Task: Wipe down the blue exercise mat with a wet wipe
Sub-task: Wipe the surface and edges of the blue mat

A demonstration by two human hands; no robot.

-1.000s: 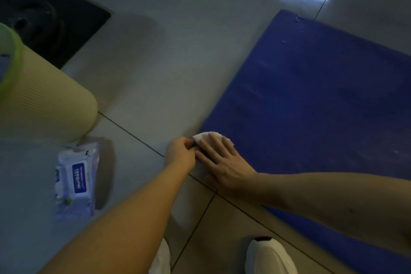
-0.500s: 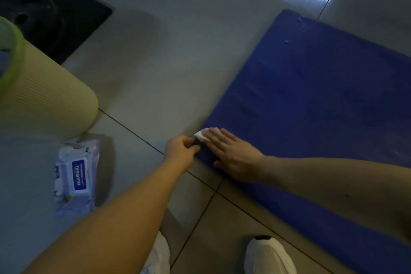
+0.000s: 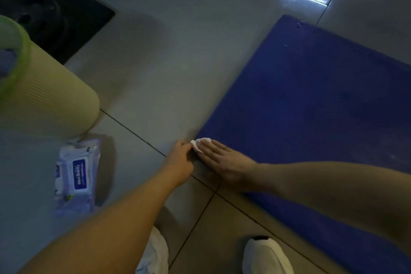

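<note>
Head view, wipe (image 3: 200, 144), seemingly at mat (image 3: 311, 107) edge

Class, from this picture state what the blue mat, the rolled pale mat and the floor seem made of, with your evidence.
The blue mat: likely foam or rubber, matt; dull, finely textured surface.
The rolled pale mat: probably foam; fine parallel ribs, soft rounded roll.
The floor: glazed tile, glossy; grout lines and a sharp light reflection.

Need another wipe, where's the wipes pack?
Head view, lower left: the wipes pack lies on the floor beside the rolled yellow mat, left of the left hand.
</note>
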